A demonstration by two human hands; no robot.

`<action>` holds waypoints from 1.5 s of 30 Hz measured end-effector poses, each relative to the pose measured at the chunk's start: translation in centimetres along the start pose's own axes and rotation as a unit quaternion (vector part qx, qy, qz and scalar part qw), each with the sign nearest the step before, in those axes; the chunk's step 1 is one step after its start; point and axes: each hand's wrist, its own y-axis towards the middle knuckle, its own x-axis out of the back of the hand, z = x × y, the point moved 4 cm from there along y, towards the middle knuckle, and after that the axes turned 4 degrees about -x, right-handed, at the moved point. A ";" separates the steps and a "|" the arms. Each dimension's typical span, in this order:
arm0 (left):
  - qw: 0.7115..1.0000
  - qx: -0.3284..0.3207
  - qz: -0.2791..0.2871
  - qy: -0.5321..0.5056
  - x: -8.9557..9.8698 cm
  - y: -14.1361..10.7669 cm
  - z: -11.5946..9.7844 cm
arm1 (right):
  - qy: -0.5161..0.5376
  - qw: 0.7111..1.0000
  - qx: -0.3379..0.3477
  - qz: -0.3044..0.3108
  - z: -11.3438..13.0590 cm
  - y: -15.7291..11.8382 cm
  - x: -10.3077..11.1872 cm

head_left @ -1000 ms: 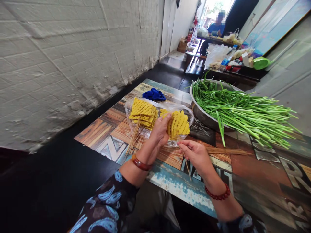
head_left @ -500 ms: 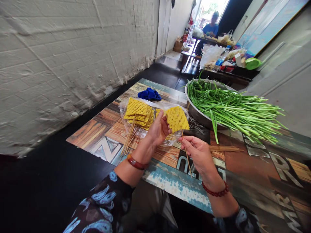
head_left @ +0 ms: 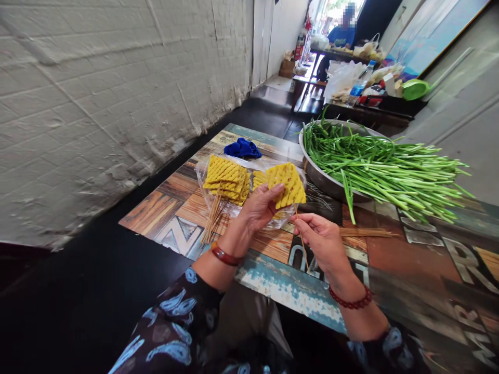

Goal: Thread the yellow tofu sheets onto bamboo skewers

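Observation:
My left hand [head_left: 262, 208] grips the lower left edge of a yellow scored slice [head_left: 287, 183], thumb on top. A thin wooden skewer [head_left: 302, 240] meets the slice's lower edge, pinched between the thumb and fingers of my right hand [head_left: 318, 237]. Left of my hands, a stack of similar yellow slices [head_left: 226, 179] lies on a clear plastic bag [head_left: 200, 174], with several skewers [head_left: 212, 221] reaching from it toward the table's front edge. Another yellow piece [head_left: 259, 179] shows behind my left hand, partly hidden.
A metal bowl [head_left: 325, 183] heaped with long green stalks [head_left: 393, 166] stands at the right. Behind the bag lies a blue cloth [head_left: 242, 148]. More skewers [head_left: 370, 232] rest right of my right hand. A person [head_left: 342, 34] sits at a far table.
The fingers of my left hand have closed on the yellow slice, which now faces more upright. My right hand still pinches the skewer. The view has shifted slightly.

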 end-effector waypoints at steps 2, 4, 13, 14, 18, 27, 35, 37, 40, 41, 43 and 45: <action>1.000 -0.003 -0.002 0.013 -0.1 -0.1 0.1 | -0.003 1.000 0.001 0.000 -0.2 0.0 -0.1; 1.000 -0.013 -0.003 0.022 0.0 0.0 0.2 | -0.011 1.000 0.006 0.004 -0.4 0.1 -0.3; 0.997 -0.056 -0.028 0.037 0.1 0.2 0.6 | -0.044 0.999 0.029 0.009 -0.8 0.4 -1.1; 0.997 -0.057 -0.033 0.039 0.0 0.1 0.5 | -0.046 0.998 0.029 0.010 -0.9 0.5 -1.1; 0.996 -0.039 -0.061 0.056 0.1 0.1 0.3 | -0.046 0.998 0.028 0.011 -0.9 0.5 -1.2; 0.998 -0.026 -0.048 0.021 0.2 0.2 -0.2 | -0.025 1.000 0.009 0.013 -1.0 0.7 -1.1; 0.997 -0.050 -0.052 0.028 0.4 0.4 0.3 | -0.081 0.996 0.037 0.020 -1.3 0.6 -1.3; 0.996 -0.057 -0.055 0.029 0.6 0.5 0.4 | -0.090 0.995 0.039 0.019 -1.3 0.6 -1.4; 0.996 -0.062 -0.056 0.033 0.8 0.5 0.7 | -0.102 0.994 0.035 0.017 -1.5 0.7 -1.3; 0.996 -0.063 -0.056 0.034 0.9 0.5 0.7 | -0.102 0.994 0.033 0.018 -1.6 0.7 -1.3; 0.996 -0.066 -0.055 0.036 0.9 0.5 0.9 | -0.097 0.995 0.031 0.020 -1.8 0.7 -1.3; 0.996 -0.066 -0.050 0.035 0.9 0.4 1.0 | -0.088 0.996 0.026 0.018 -1.9 0.7 -1.3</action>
